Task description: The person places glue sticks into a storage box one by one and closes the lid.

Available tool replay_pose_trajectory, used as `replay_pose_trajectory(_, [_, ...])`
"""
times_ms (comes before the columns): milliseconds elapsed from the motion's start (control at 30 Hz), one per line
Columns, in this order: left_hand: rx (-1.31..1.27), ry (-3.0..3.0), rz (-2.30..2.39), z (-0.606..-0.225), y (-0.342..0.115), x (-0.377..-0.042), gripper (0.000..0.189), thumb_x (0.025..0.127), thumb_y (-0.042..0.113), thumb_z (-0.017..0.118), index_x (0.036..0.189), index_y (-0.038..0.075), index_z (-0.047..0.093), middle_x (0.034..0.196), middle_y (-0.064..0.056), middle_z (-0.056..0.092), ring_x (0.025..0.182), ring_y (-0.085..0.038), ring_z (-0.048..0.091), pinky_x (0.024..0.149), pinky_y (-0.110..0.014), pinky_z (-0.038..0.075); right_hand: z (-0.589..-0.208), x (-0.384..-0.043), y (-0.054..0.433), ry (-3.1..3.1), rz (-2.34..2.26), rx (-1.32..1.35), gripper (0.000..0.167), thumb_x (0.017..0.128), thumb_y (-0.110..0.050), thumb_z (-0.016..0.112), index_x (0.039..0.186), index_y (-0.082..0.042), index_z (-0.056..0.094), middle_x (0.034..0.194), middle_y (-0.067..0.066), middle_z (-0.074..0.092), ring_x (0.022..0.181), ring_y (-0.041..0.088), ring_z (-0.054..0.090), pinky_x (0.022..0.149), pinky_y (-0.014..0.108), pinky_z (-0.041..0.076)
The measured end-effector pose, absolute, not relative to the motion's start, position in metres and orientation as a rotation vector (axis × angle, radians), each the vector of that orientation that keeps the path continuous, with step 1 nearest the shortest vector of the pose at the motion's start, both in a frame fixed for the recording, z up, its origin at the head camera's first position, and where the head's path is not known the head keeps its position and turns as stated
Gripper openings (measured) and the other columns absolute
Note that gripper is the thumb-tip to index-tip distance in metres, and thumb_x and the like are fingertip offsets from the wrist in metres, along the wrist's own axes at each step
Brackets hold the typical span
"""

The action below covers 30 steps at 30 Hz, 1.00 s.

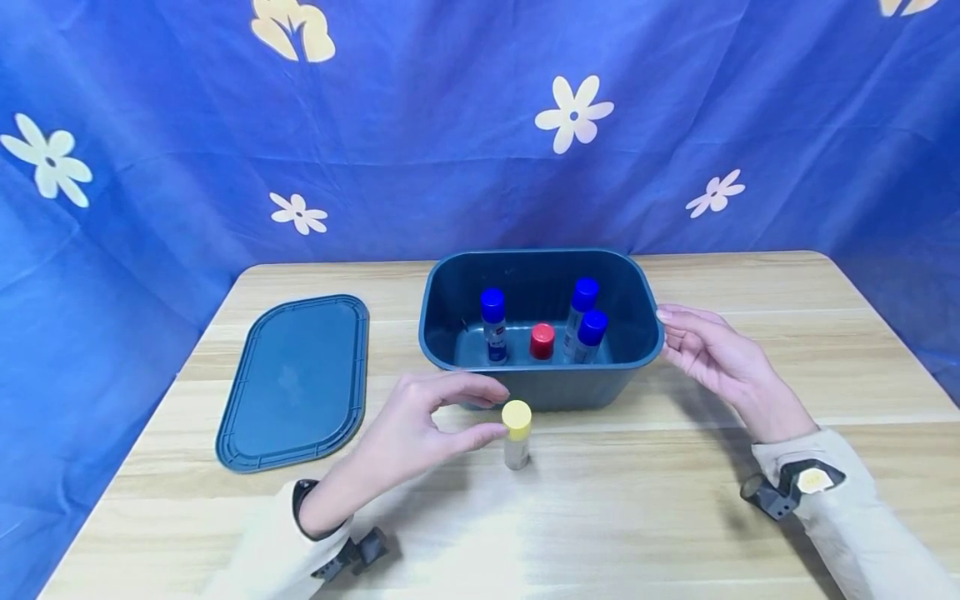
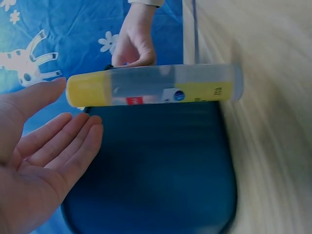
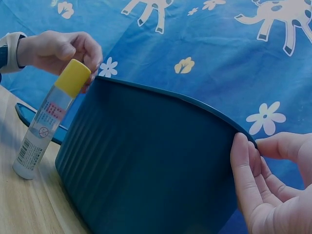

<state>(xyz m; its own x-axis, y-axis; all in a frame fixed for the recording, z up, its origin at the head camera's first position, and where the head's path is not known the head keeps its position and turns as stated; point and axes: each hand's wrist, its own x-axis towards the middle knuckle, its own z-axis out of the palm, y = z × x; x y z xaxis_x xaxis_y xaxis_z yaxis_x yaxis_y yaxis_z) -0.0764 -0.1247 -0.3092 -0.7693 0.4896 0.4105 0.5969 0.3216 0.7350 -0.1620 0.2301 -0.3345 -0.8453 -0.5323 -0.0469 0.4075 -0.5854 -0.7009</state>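
A clear glue bottle with a yellow cap [image 1: 517, 437] stands upright on the table, just in front of a dark blue plastic bin [image 1: 562, 389]. My left hand [image 1: 438, 417] is beside its cap, thumb and fingers apart; in the left wrist view the thumb tip is right at the cap [image 2: 90, 89] and the other fingers are spread away from it. With my right hand [image 1: 712, 354] I pinch the bin's right rim between thumb and fingers. Inside the bin stand three blue-capped bottles [image 1: 495, 329] and one with a red cap [image 1: 542, 341].
To the left of the bin, a dark blue lid [image 1: 296, 379] lies flat on the wooden table [image 1: 637, 517]. Behind the table hangs a blue cloth [image 1: 435, 125] with a flower print, close to the back edge.
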Motion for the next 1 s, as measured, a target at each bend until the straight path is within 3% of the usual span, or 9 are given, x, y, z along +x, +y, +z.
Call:
replay_pose_trajectory(300, [-1.058,-2.413,-1.444,-0.32,-0.116,-0.079,0.029,0.077,0.013,0.082,0.104,0.01,0.071,0.097,0.004,0.072,0.09,-0.007,0.068,0.082,-0.026,0.056,-0.335,-0.163,0.23,0.991,-2.395,-0.228,0.029,0.102,0.003,0.039,0.105,0.006,0.067,0.097,0.015,0.07,0.09,0.02,0.068,0.081,0.028,0.057])
replay_pose_trajectory(1000, [-0.986,-2.551,-1.55,-0.328,-0.112,-0.077,0.034,0.077,0.01,0.082,0.108,0.004,0.07,0.102,-0.003,0.072,0.092,-0.012,0.069,0.086,-0.026,0.055,-0.335,-0.163,0.23,0.982,-2.401,-0.198,0.029,0.102,0.002,0.039,0.103,0.006,0.067,0.096,0.015,0.07,0.087,0.02,0.068,0.079,0.029,0.058])
